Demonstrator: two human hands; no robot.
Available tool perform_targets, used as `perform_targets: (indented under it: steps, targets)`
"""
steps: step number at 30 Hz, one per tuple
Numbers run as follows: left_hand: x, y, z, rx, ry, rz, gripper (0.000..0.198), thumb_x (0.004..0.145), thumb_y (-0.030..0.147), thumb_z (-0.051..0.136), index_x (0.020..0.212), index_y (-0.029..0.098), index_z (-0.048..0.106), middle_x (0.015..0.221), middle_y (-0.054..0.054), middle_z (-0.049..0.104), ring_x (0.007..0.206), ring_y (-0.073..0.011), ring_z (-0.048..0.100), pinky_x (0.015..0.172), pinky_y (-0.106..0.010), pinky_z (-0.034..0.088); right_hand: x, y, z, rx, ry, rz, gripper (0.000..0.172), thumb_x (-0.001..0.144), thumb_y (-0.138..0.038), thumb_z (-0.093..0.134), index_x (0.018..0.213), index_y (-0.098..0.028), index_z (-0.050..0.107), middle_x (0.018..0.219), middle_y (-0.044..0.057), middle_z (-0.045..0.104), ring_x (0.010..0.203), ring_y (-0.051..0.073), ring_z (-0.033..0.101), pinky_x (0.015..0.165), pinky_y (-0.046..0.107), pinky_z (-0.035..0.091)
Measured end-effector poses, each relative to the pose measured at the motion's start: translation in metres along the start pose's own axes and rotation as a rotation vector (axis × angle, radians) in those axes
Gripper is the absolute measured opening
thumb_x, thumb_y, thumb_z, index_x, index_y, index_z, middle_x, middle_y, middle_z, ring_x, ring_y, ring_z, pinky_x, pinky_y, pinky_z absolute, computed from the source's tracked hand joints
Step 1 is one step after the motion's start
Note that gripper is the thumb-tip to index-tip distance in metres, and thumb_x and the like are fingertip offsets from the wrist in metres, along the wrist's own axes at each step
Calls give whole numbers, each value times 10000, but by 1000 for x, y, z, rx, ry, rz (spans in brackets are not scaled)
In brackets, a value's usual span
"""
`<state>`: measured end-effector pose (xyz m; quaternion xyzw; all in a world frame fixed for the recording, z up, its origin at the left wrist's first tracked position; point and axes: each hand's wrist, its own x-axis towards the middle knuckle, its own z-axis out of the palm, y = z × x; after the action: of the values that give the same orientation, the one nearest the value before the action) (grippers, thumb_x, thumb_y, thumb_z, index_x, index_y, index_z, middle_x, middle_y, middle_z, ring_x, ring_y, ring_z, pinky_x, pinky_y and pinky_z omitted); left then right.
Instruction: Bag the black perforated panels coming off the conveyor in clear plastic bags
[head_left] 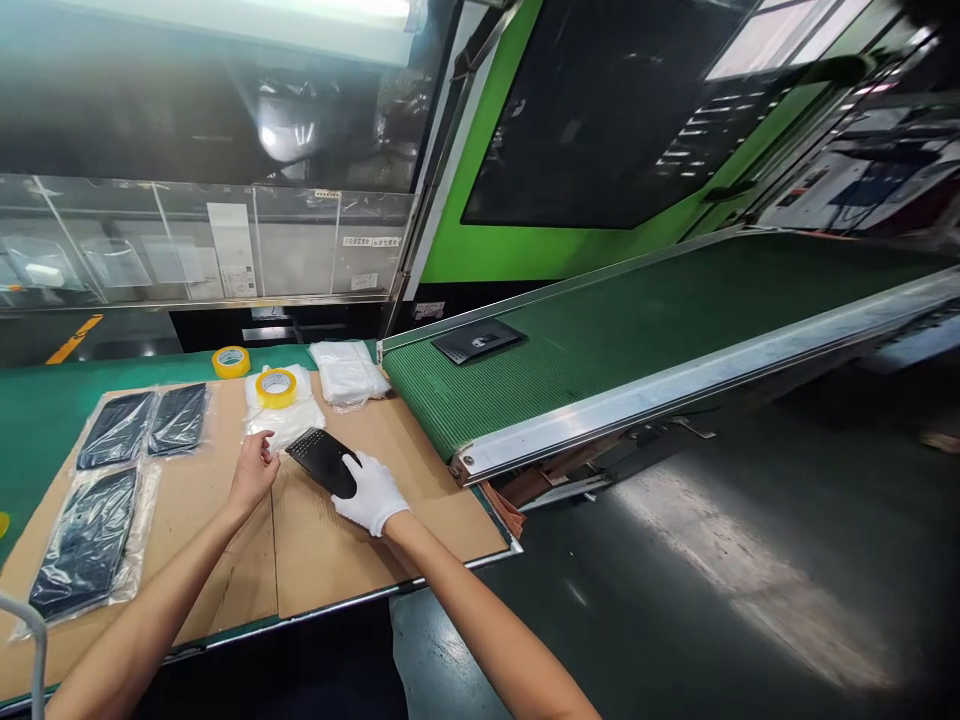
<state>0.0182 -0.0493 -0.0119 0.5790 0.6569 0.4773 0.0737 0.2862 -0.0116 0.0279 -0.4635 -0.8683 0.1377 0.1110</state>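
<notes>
your right hand (373, 492), wearing a white glove, is gripping the black perforated panel (324, 462) at its lower right end, with the gloved fingers closing over the edge. the panel is lying on the cardboard sheet (360, 560) between your hands, its perforated end pointing toward 10 o'clock. your left hand (251, 475), which is bare, is standing partly open and is holding nothing, its fingertips (268, 443) curling just beside the panel's 9 o'clock edge.

taking the panel as the clock centre, with 12 o'clock pointing straight ahead of you, a tape roll with a yellow core (276, 388) is sitting at 11 o'clock on a white plastic bag (289, 425), and a second tape roll (231, 362) is sitting farther out beyond it. a stack of white plastic bags (349, 372) is lying at 12 o'clock. three black panels in clear plastic bags (86, 545) are lying at 9 o'clock on the cardboard, which is resting on the green tabletop (45, 400). at 2 o'clock, the green conveyor belt (600, 330) is carrying a flat black item (477, 341).
</notes>
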Motion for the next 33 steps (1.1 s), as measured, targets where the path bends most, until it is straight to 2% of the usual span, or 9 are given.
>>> perform_targets:
  steps: [5, 10, 13, 19, 25, 27, 29, 31, 33]
  targets:
    - [1, 8, 1, 52, -30, 57, 185, 896, 243, 525, 1035, 191, 635, 843, -37, 632, 740, -203, 636, 739, -343, 532, -5, -31, 0, -139, 32, 7, 715, 749, -482, 711, 1383, -178, 583, 1345, 203, 563, 1183, 370, 533, 973, 470, 408]
    - [3, 14, 4, 81, -53, 83, 179, 937, 285, 516, 995, 199, 663, 859, -63, 695, 760, -220, 670, 744, -344, 527, -2, -53, -4, -175, 47, 66, 660, 792, -447, 666, 1368, -133, 588, 1391, 245, 538, 1186, 382, 520, 968, 475, 384]
    - [4, 12, 3, 95, -48, 87, 201, 949, 287, 503, 1005, 192, 671, 875, -75, 715, 763, -224, 681, 737, -344, 530, 1, -58, -4, -185, 41, 32, 673, 796, -436, 668, 1385, -123, 581, 1437, 264, 515, 1214, 398, 506, 974, 489, 370]
    - [2, 6, 0, 111, -41, 113, 229, 956, 282, 510, 1075, 185, 681, 875, -77, 729, 763, -222, 694, 752, -347, 554, 8, -62, 0, -203, 67, 127, 713, 782, -448, 698, 1401, -116, 572, 1497, 283, 479, 1233, 408, 503, 976, 505, 359]
    - [2, 8, 1, 98, -149, 243, 253, 988, 256, 494, 1165, 192, 663, 894, -61, 722, 794, -207, 703, 784, -342, 584, 22, -68, -4, -231, 26, 129, 727, 754, -450, 725, 1379, -101, 597, 1480, 297, 504, 1241, 422, 526, 985, 529, 393]
    - [4, 3, -4, 114, -173, 296, 311, 985, 223, 479, 1248, 185, 640, 984, -87, 723, 912, -225, 709, 869, -375, 589, 29, -66, -11, -222, -6, 165, 708, 747, -469, 731, 1346, -107, 623, 1427, 287, 553, 1222, 419, 552, 975, 522, 418]
    - [8, -8, -9, 164, -193, 356, 464, 927, 137, 475, 1378, 169, 580, 1186, -140, 698, 1140, -265, 665, 1020, -444, 551, 36, -64, -20, -196, -43, 193, 686, 745, -506, 726, 1311, -125, 649, 1353, 265, 611, 1179, 402, 591, 949, 498, 449]
    - [12, -24, -12, 244, -240, 414, 661, 837, 54, 476, 1489, 158, 496, 1415, -173, 605, 1373, -310, 527, 1149, -518, 461, 42, -62, -30, -166, -84, 186, 671, 750, -556, 709, 1281, -149, 669, 1294, 235, 653, 1144, 384, 622, 937, 476, 470]
    - [17, -41, -8, 328, -284, 445, 772, 791, 10, 462, 1547, 164, 437, 1539, -168, 521, 1493, -329, 398, 1202, -570, 393, 46, -64, -38, -150, -121, 174, 663, 754, -589, 694, 1272, -174, 679, 1266, 209, 678, 1139, 374, 642, 948, 466, 481]
